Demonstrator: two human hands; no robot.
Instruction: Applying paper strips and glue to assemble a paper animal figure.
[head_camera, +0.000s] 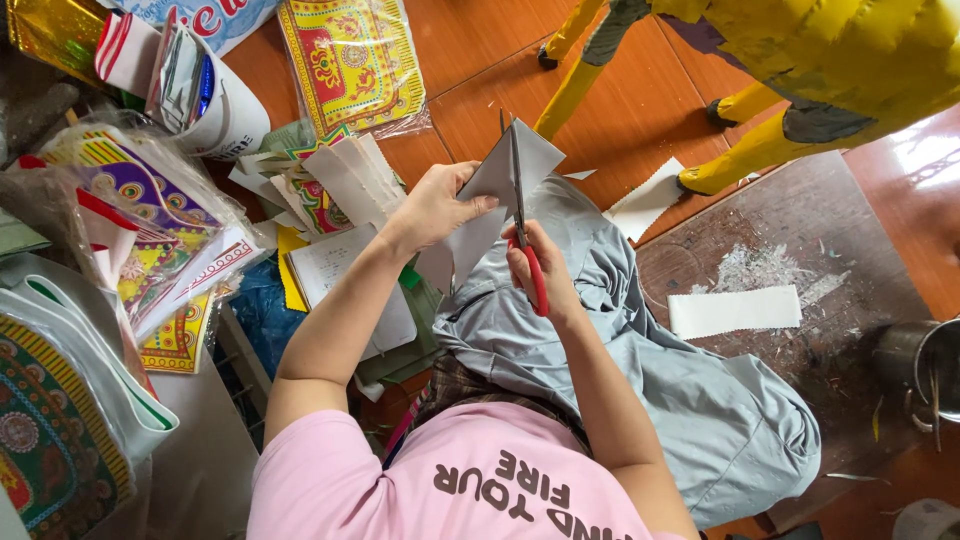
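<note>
Centrally: left hand (432, 205) pinches folded white paper (500, 190) over lap; right hand (535, 265) closed round red-handled scissors (520, 215), blades biting sheet. Risk: blades near left fingertips, nick likely if paper slips; cut may wander. Surroundings: orange tiled floor (620, 110), dark work board (790, 250) with shavings and white strip (735, 310), patterned paper packs (150, 220) at left.

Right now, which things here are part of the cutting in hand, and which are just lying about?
In use: left hand holding folded grey paper; right hand working red-handled scissors.

Lying about: white paper strip, patterned paper packets, metal pot, yellow frame legs.
</note>
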